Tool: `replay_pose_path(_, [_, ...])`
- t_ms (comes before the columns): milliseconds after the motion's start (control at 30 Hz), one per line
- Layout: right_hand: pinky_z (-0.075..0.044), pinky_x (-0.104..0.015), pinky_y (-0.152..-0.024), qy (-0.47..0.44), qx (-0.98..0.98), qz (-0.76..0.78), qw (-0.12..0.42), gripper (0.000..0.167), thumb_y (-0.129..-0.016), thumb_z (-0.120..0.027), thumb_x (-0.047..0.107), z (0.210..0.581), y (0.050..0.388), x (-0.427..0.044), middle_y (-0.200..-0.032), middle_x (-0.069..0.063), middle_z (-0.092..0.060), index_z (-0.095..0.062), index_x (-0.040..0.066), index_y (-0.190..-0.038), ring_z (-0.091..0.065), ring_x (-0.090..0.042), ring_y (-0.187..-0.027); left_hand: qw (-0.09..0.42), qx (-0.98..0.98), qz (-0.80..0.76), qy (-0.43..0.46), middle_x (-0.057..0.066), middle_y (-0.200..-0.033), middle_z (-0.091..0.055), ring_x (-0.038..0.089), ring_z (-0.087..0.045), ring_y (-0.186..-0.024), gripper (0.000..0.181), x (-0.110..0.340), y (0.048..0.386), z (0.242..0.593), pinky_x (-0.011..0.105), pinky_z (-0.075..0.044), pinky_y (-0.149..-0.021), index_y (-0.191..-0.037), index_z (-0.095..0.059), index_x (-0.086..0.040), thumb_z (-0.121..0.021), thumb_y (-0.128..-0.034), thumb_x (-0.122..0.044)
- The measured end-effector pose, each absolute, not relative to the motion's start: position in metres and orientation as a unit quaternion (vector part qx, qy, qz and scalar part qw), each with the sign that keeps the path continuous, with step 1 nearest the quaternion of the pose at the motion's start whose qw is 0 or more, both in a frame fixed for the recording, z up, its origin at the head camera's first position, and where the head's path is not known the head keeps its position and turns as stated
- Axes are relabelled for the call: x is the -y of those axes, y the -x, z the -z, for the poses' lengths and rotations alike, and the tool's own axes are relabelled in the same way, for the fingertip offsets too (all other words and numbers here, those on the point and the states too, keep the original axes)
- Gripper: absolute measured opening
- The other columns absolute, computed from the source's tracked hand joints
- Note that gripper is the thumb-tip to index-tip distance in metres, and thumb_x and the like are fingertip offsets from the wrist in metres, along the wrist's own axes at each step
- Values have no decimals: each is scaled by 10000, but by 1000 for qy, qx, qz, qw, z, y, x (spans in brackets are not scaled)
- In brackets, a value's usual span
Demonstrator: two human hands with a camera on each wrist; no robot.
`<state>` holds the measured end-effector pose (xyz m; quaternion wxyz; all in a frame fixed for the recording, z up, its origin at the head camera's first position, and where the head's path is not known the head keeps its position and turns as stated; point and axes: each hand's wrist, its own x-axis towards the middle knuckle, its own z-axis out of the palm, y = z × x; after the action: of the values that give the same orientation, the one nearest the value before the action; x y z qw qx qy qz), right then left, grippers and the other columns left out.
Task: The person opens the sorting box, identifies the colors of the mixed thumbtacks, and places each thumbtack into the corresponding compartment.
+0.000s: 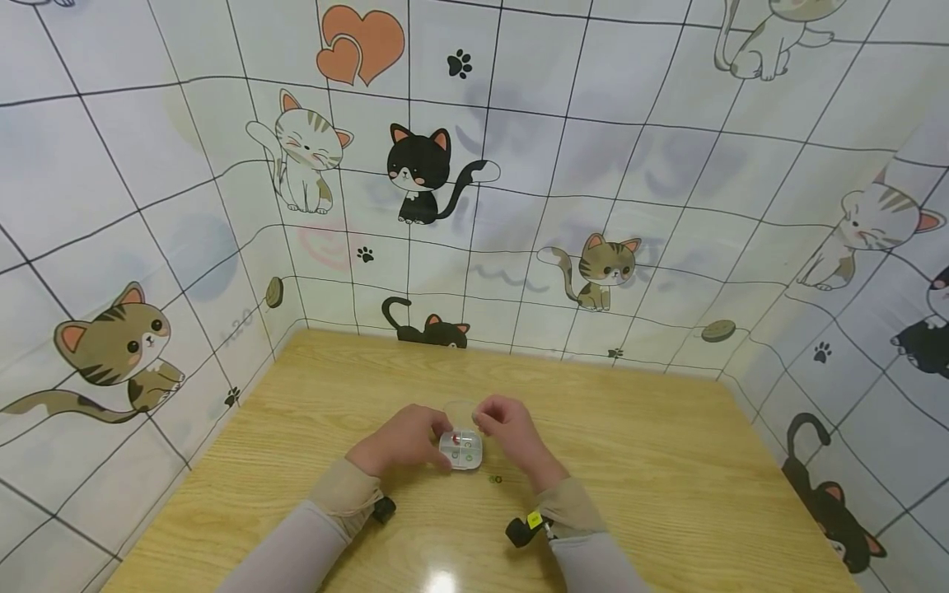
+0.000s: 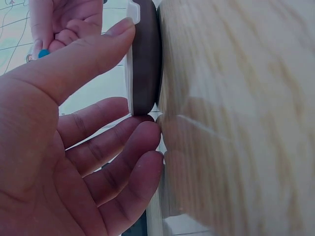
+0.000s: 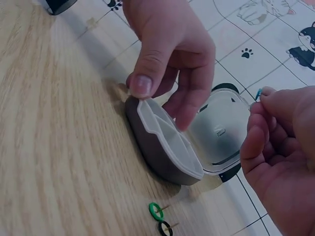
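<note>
A small pill box with a white divided tray and a dark brown base stands on the table, its clear lid swung open on the far side. Small red and green bits show in its compartments in the head view. My left hand holds the box at its left side, thumb on the rim and fingers against the wall. Beyond the box's right side, my right hand pinches a tiny blue ring-like piece between thumb and forefinger, raised off the table. The fingertips partly hide that piece.
A green ring and a black ring lie on the wooden table just right of the box's near corner. A sheet printed with cats encloses the table's back and sides.
</note>
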<state>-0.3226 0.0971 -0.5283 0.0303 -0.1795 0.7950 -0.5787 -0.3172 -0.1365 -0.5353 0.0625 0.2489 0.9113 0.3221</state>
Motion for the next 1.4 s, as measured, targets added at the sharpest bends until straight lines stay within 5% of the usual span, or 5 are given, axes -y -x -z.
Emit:
replay_pose_path(567, [-479, -222, -681, 272, -878, 392, 43, 122, -1010, -729, 148, 531, 313, -84, -834, 61, -674, -738, 121, -892, -544, -55, -752, 63, -913, -321, -243, -43, -970, -753, 107, -610, -847, 440, 135, 319, 536, 298, -514, -805, -1067, -777, -181, -988, -708, -326])
replay_pose_path(1400, [-492, -211, -697, 304, -878, 366, 48, 145, -981, -754, 110, 537, 318, -88, -834, 85, -686, -770, 145, -842, -563, -41, -765, 61, -911, -323, -250, -51, -943, -759, 95, -608, -821, 413, 133, 317, 531, 288, -515, -792, -1048, -784, -149, -981, -711, -284])
